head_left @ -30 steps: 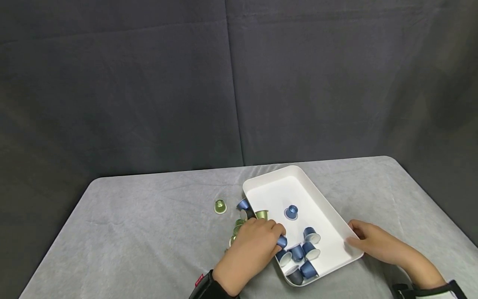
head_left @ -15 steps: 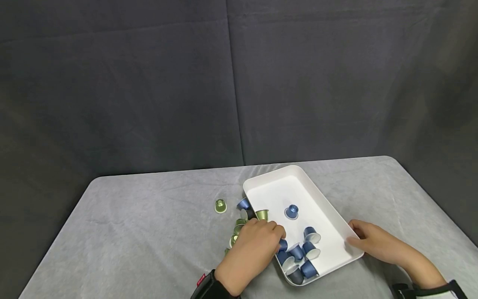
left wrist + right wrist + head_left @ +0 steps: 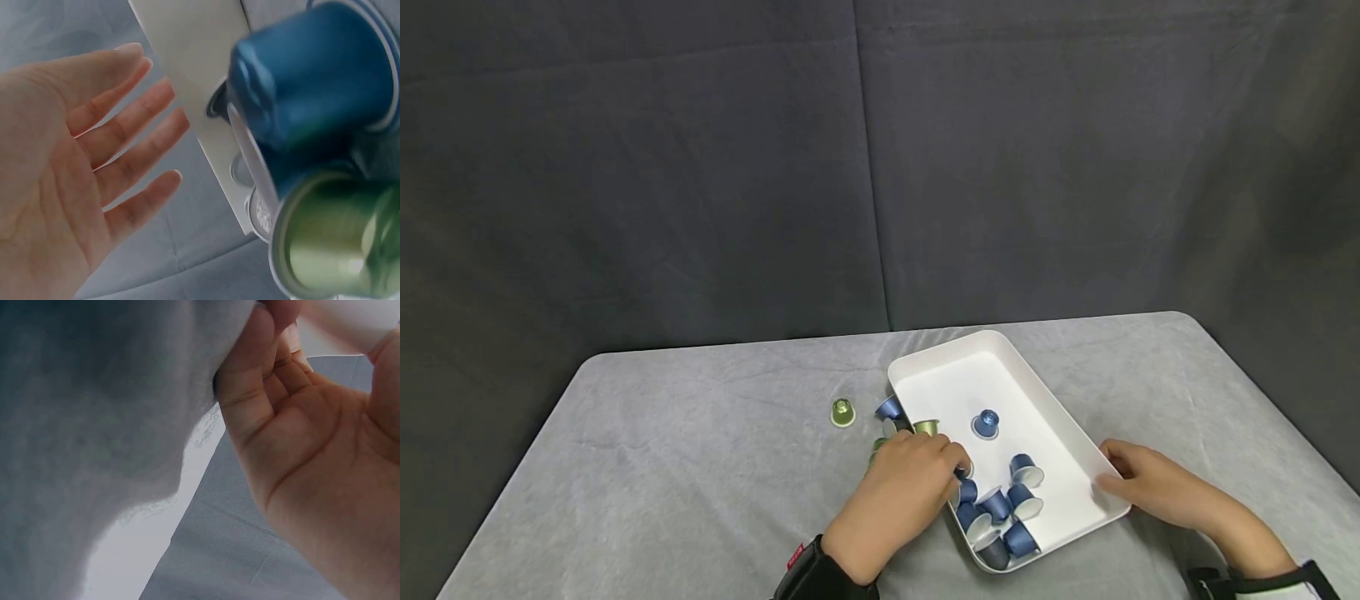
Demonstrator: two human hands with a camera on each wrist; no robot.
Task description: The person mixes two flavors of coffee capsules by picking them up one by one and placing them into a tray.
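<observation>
My left hand (image 3: pixel 910 475) is over the left wall of a white tray (image 3: pixel 955 379), fingertips bent down over a dark capsule rim (image 3: pixel 964 471). In the left wrist view its fingers are spread and relaxed, with no capsule between them; a large blue coffee capsule (image 3: pixel 312 75) and a green coffee capsule (image 3: pixel 340 234) are near the camera. My right hand (image 3: pixel 1157 492) grips the tray's right wall, thumb inside and fingers outside. Several blue coffee capsules (image 3: pixel 1022 503) lie in the tray's near corner. One blue capsule (image 3: pixel 986 424) stands apart, farther back.
Along the tray's outer left side lie a blue capsule (image 3: pixel 889 409) and green capsules partly hidden by my left hand. A single green capsule (image 3: pixel 843 413) stands farther left on the grey cloth (image 3: pixel 700 467). A dark curtain (image 3: pixel 737 167) hangs behind the table.
The blue capsule at my left fingertips has been let go and lies in the tray. My left hand has shifted slightly back and left. The right hand and tray have stayed put.
</observation>
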